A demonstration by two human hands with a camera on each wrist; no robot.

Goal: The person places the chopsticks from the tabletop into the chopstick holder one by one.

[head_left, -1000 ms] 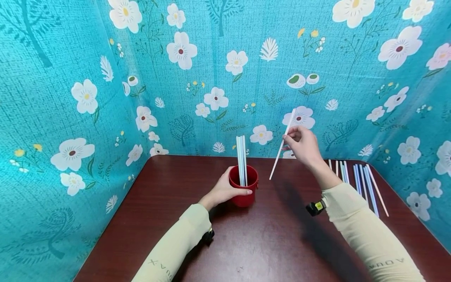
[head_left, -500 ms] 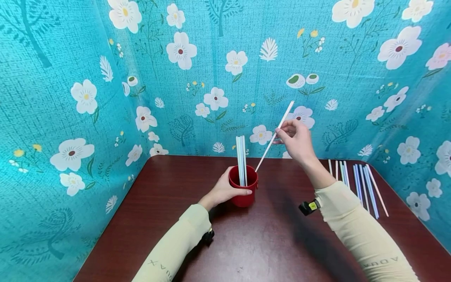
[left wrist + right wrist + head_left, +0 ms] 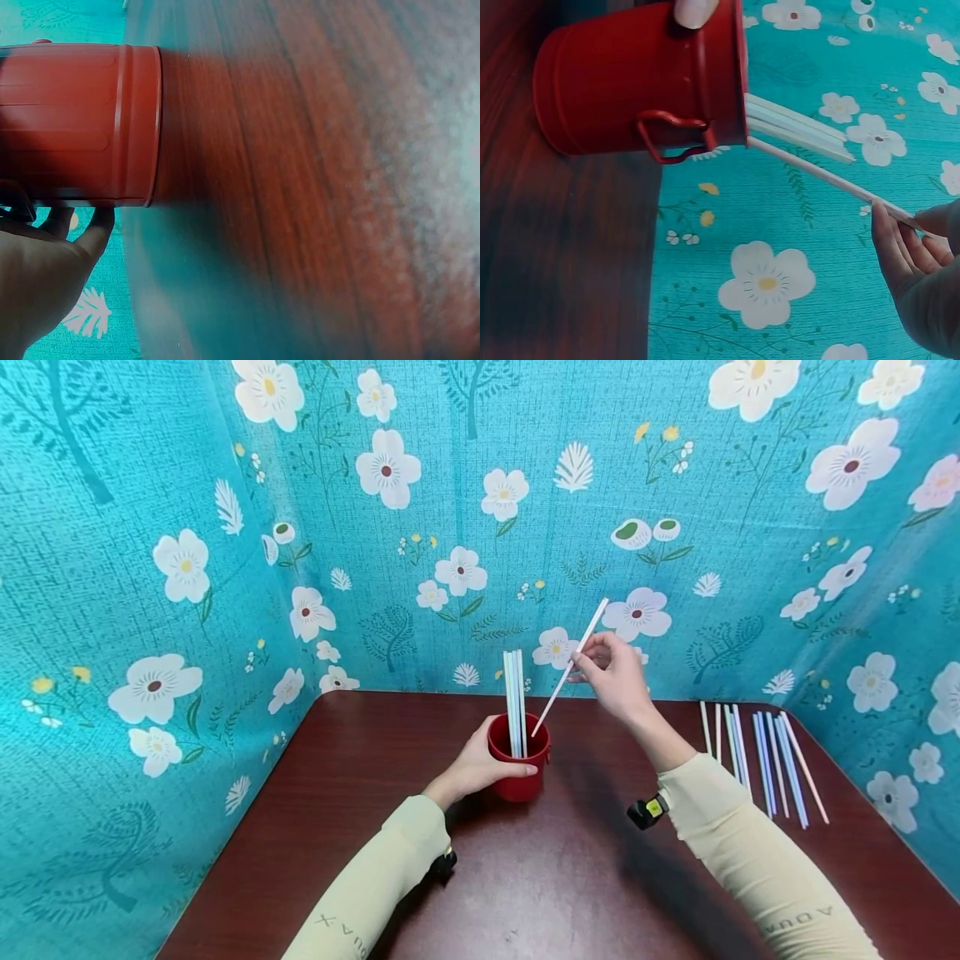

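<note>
A red metal bucket [image 3: 519, 783] with a small side handle [image 3: 676, 136] stands upright on the table, several pale straws [image 3: 514, 702] leaning inside it. My left hand [image 3: 480, 764] grips the bucket from the left, thumb across its front near the rim. Between thumb and fingertips my right hand [image 3: 615, 677] pinches one whitish-pink straw [image 3: 567, 670] at about its middle. That straw slants down to the left, its lower end just inside the bucket's mouth. In the left wrist view the bucket's lower wall [image 3: 82, 127] shows with the left fingers against it.
On the right of the dark brown table [image 3: 375, 760], several pink, white and blue straws [image 3: 780, 764] lie in loose rows. A turquoise flowered cloth [image 3: 450, 527] hangs behind and at both sides of the table.
My right hand has moved left, first rising and then lowering, bringing the straw's lower end from beside the bucket into its mouth. The left hand and bucket have stayed in place.
</note>
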